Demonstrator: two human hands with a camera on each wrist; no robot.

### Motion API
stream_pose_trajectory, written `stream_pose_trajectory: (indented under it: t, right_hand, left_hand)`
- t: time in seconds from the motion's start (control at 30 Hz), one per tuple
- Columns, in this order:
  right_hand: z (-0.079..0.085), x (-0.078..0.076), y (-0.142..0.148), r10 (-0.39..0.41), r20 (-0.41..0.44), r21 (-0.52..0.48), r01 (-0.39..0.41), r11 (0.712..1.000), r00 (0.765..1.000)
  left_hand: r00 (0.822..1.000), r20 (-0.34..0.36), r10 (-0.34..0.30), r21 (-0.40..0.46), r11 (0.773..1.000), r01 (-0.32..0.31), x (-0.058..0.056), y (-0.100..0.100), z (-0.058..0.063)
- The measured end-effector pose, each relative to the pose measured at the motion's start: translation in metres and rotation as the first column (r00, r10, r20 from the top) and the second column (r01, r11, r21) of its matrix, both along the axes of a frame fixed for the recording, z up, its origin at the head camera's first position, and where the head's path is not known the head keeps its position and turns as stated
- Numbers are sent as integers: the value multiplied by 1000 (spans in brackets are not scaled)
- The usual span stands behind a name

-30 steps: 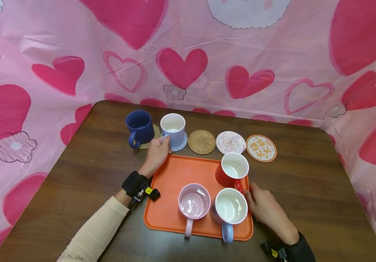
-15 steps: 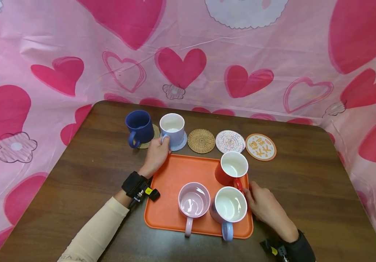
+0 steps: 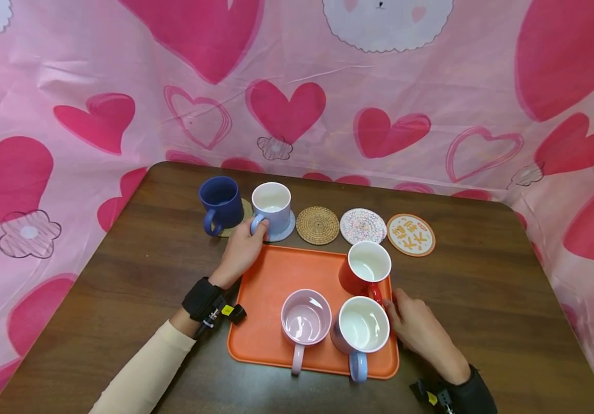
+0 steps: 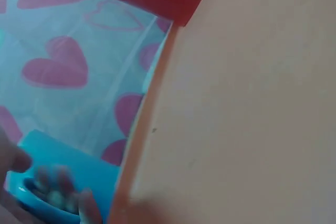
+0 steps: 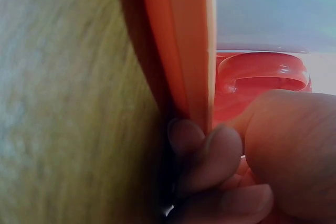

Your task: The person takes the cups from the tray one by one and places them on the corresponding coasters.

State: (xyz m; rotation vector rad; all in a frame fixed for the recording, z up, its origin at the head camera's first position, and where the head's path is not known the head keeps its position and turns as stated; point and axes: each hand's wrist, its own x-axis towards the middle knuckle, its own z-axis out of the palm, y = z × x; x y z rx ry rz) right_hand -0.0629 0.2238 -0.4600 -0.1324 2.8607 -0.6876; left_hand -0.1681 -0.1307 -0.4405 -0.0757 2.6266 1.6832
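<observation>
My left hand [image 3: 242,250] is at the handle of a light blue mug [image 3: 275,214], which stands on a light blue coaster [image 3: 282,233]. In the left wrist view the thumb is spread from the blurred fingers [image 4: 55,184] beside that mug's handle. My right hand [image 3: 421,325] grips the right rim of an orange tray [image 3: 276,287], its fingers [image 5: 215,161] curled at the edge close to the red mug's handle [image 5: 262,66]. On the tray stand a red mug [image 3: 351,279], a pink mug [image 3: 306,319] and a white-lined mug with a blue handle [image 3: 359,368].
A dark blue mug [image 3: 224,210] stands on a woven coaster [image 3: 247,210] at the back left. Right of the light blue mug lie a brown woven coaster [image 3: 317,225], a speckled white coaster [image 3: 363,226] and an orange-rimmed coaster [image 3: 412,234]. A pink heart-print cloth [image 3: 297,52] hangs behind the table.
My left hand has drawn back slightly toward me and to the left, baring more of the light blue mug's handle. The mug and my right hand at the tray stay put.
</observation>
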Motion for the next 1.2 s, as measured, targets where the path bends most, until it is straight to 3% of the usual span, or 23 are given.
stream_pose_trajectory:
  t: [0.17, 0.37, 0.47, 0.6, 0.73, 0.87, 1.07, 1.2]
  right_hand:
    - [2, 0, 2, -4, -5, 1, 4, 1000, 1000]
    - [0, -1, 2, -15, 15, -7, 15, 1000, 1000]
    - [0, -1, 1, -16, 22, -10, 16, 1000, 1000]
    - [2, -1, 2, -30, 35, -11, 31, 999, 999]
    - [4, -2, 3, -45, 51, -8, 46, 999, 998]
    - [2, -2, 2, -42, 50, -12, 43, 999, 998]
    - [5, 2, 1, -37, 35, 2, 37, 999, 999]
    - [19, 6, -1, -73, -76, 4, 73, 997, 994]
  left_hand:
    - [999, 38, -6, -34, 999, 8, 6, -8, 12]
    - [999, -20, -42, -190, 981, 37, 20, -27, 18]
    - [999, 7, -48, -275, 960, 48, 35, -39, 14]
    - [993, 105, -47, -359, 930, 82, 59, -46, 5]
    - [981, 191, -43, -385, 916, 116, 82, -43, 5]
    - [975, 218, -54, -412, 900, 142, 99, -38, 8]
    - [978, 204, -44, -472, 871, 138, 110, -37, 8]
    - [969, 240, -51, -467, 870, 162, 110, -38, 7]
